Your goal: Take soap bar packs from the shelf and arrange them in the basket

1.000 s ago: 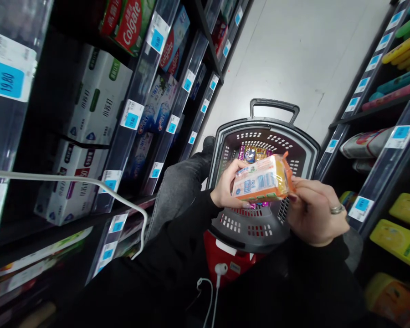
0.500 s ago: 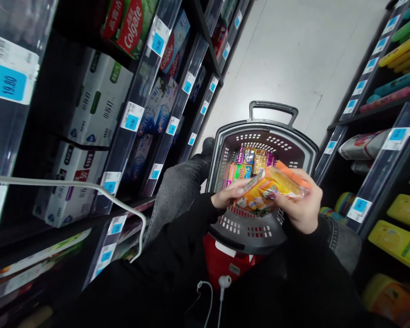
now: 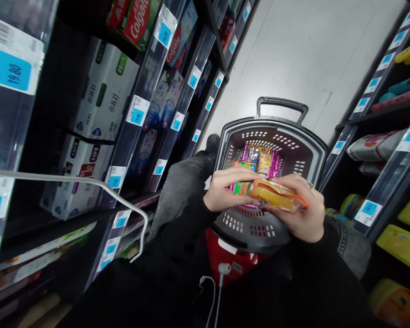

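An orange and yellow plastic-wrapped package (image 3: 276, 196) is held between both hands, turned edge-on so its front is mostly out of sight. My left hand (image 3: 227, 189) pinches its left end between thumb and fingers. Around the right end, my right hand (image 3: 304, 207) is closed, with a ring on one finger. Both hands are over a dark grey shopping basket (image 3: 271, 122) with a perforated wall. Inside it lie several small shiny packets (image 3: 264, 157) in purple, gold, orange and green, partly covered by the hands and package.
Shelves with Colgate boxes (image 3: 139, 23) and white toothpaste boxes (image 3: 104, 91) line the left. The right shelf (image 3: 379, 182) carries yellow packs (image 3: 399, 246). A white cable (image 3: 99, 182) crosses at left, and an earphone (image 3: 223, 269) hangs below the basket. Pale floor (image 3: 294, 54) lies ahead.
The package has been tipped from showing its printed face to edge-on. My left hand has reached further over its end. The whole view has shifted slightly.
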Demonstrator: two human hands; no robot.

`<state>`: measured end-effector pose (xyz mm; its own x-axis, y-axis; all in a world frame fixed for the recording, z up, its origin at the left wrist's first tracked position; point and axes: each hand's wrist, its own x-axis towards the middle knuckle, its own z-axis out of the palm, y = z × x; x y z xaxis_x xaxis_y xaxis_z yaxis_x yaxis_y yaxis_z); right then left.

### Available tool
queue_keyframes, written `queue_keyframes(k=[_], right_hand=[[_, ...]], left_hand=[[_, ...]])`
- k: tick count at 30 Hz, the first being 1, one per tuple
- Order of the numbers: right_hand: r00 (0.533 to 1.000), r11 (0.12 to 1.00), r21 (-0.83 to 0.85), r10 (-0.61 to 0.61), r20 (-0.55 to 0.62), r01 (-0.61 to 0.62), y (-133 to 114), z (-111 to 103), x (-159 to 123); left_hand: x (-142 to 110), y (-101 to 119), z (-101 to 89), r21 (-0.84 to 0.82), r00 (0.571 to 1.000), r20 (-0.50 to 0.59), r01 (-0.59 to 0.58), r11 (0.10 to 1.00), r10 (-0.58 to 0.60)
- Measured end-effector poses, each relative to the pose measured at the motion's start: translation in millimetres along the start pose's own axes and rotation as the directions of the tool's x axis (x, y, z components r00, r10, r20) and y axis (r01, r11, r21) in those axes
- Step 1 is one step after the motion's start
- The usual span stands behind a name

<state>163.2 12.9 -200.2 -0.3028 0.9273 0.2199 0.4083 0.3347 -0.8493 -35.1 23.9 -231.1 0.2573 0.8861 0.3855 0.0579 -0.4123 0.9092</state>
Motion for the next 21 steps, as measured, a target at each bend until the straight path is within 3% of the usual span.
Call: queue_keyframes(k=[9, 11, 13, 15, 17, 19, 21], right_hand=[[0.989, 0.997, 0.050, -0.043, -0.139, 0.050, -1.4, 7.7, -3.2], [0.988, 0.997, 0.079, 0.030, -0.153, -0.018, 1.1, 10.3, -5.5], [0.981, 0.974, 0.164, 0.170, -0.091, -0.153, 8.8, 17.3, -10.3], [0.940, 0.899, 0.285, 0.340, 0.027, -0.334, 24.5, 30.9, -19.2], [0.845, 0.752, 0.392, 0.509, 0.166, -0.530, 50.6, 50.7, -32.1], [0.680, 0.546, 0.421, 0.667, 0.303, -0.724, 86.6, 74.4, -46.7], [0.457, 0.343, 0.337, 0.812, 0.363, -0.877, 128.4, 99.4, -59.0]], left_hand=[[-10.1, 0.1, 8.0, -0.002, 0.997, -0.059, 0.039, 0.999, -0.039], [-13.5, -0.3, 12.8, -0.007, 0.987, -0.107, 0.119, 0.993, -0.119], [-15.9, -1.8, 17.0, -0.059, 0.948, -0.182, 0.255, 0.965, -0.261], [-16.1, -4.8, 17.0, -0.043, 0.879, -0.181, 0.441, 0.897, -0.441], [-14.8, -8.9, 10.5, 0.233, 0.775, -0.057, 0.623, 0.747, -0.629], [-14.2, -13.4, -0.9, 0.642, 0.573, 0.060, 0.605, 0.471, -0.817], [-15.8, -17.4, -12.9, 0.874, 0.362, 0.045, 0.438, 0.212, -0.931]])
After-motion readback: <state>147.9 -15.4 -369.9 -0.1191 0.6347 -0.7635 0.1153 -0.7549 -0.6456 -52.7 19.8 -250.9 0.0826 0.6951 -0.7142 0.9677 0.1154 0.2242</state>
